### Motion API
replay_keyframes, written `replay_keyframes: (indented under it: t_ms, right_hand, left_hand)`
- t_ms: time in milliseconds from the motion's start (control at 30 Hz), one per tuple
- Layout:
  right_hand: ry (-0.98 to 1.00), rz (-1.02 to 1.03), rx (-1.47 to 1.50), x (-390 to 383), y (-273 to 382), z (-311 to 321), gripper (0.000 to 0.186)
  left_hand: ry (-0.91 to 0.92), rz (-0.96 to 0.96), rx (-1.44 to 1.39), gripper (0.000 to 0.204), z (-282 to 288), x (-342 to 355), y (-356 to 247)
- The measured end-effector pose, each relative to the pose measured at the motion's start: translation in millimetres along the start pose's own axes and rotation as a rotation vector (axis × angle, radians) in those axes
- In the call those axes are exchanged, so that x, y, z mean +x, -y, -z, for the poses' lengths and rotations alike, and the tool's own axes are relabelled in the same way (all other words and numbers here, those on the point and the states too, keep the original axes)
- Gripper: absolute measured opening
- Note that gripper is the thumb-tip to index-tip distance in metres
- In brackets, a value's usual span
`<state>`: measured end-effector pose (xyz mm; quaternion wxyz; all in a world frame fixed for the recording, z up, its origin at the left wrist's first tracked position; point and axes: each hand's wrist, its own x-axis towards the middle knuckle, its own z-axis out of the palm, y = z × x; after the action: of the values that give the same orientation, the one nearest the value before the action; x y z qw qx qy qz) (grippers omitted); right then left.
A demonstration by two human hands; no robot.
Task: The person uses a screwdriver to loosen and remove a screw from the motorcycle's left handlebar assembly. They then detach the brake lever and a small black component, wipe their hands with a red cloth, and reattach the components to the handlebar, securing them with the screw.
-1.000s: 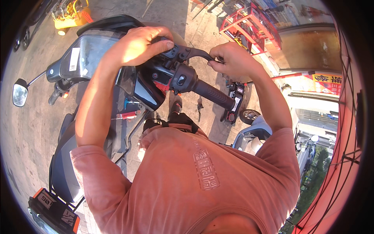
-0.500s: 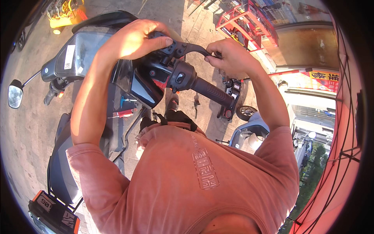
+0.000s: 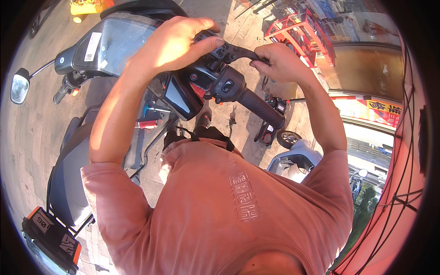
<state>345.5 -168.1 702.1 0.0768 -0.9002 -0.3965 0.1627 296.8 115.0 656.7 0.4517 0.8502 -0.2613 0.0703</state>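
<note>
A scooter's black handlebar grip (image 3: pixel 261 108) points toward the lower right, with a switch housing (image 3: pixel 227 86) at its inner end. My left hand (image 3: pixel 183 45) is closed around the black brake lever mount (image 3: pixel 220 49), its thumb lying along the top; the other fingers are partly hidden behind. From that mount the black brake lever (image 3: pixel 245 53) runs out to the right. My right hand (image 3: pixel 283 63) pinches the lever's outer end between thumb and fingers. Below my left wrist is the scooter's glossy dark front panel (image 3: pixel 179 98).
The scooter's windscreen (image 3: pixel 123 43) and left mirror (image 3: pixel 19 86) reach out to the left, its seat (image 3: pixel 73 176) behind. A red tool rack (image 3: pixel 302 36) stands at the far right. Another scooter (image 3: pixel 293 160) is parked beyond my right arm. A yellow machine (image 3: pixel 91 6) sits at the upper left.
The whole view has shifted, so the handlebar and background sit further right in the picture. Both hands keep their holds on the lever and its mount.
</note>
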Motion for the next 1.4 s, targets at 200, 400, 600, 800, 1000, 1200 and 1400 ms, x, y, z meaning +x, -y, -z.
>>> replay_keyframes:
  t_ms: [200, 400, 600, 800, 1000, 1200, 1400]
  right_hand:
    - [0.056, -0.076, 0.052, 0, 6, 3, 0.018]
    - [0.080, -0.088, 0.119, -4, 1, 4, 0.010]
    - [0.022, -0.019, 0.174, -14, -18, 7, 0.008]
    - [-0.020, -0.192, 0.237, -23, -25, 0, 0.010]
    - [-0.056, -0.264, 0.277, -34, -28, 4, 0.012]
    - [-0.083, -0.270, 0.300, -40, -27, 9, 0.015]
    - [-0.098, -0.319, 0.364, -33, -22, -1, 0.017]
  left_hand:
    - [-1.076, 0.079, -0.444, 0.014, -12, -146, 57]
    - [-1.244, 1.377, -0.604, 0.019, -209, -345, 180]
    - [-0.735, 1.534, -0.401, 0.030, -413, -371, 260]
    - [-0.763, 1.617, -0.480, 0.032, -485, -302, 310]
    - [-0.771, 1.599, -0.593, 0.030, -518, -297, 292]
    - [-0.728, 1.633, -0.319, 0.025, -493, -318, 271]
    - [-0.713, 1.483, -0.113, 0.025, -444, -314, 331]
